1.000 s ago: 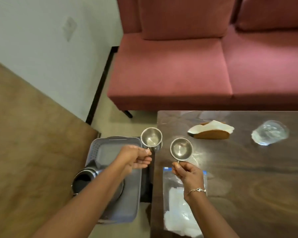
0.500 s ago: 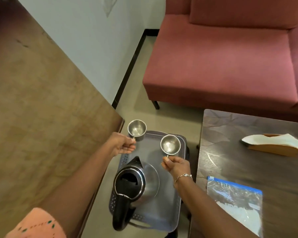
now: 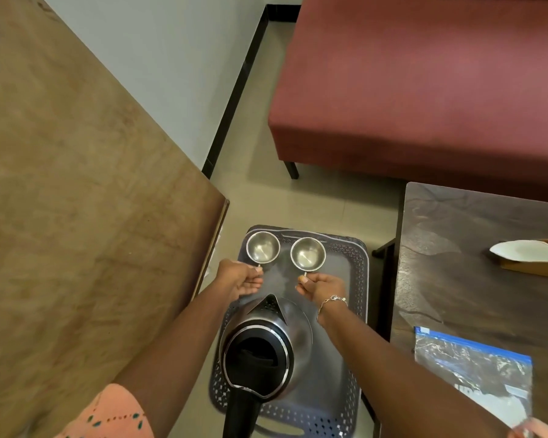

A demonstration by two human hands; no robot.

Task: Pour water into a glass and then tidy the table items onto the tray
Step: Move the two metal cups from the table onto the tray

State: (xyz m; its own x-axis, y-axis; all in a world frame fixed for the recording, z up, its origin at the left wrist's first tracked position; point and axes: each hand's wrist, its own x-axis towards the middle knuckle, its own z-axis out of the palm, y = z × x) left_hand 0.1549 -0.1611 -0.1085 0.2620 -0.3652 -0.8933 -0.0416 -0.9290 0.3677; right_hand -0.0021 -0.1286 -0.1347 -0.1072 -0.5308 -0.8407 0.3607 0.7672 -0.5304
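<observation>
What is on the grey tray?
Kettle near; left cup and right cup far, handles held by left hand and right hand. The tray floor beneath the kettle is covered.

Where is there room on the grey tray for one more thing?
Bare tray floor lies at the near right corner, between the kettle and the right rim. The far end is crowded: the left cup and right cup, with the left hand and right hand pinching their handles beside the kettle's spout.

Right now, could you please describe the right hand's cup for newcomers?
Find the grey tray left of the dark table. Beyond its kettle are a left cup and a right cup. Yours is the latter, nearer the table, held by the braceleted right hand.
</observation>
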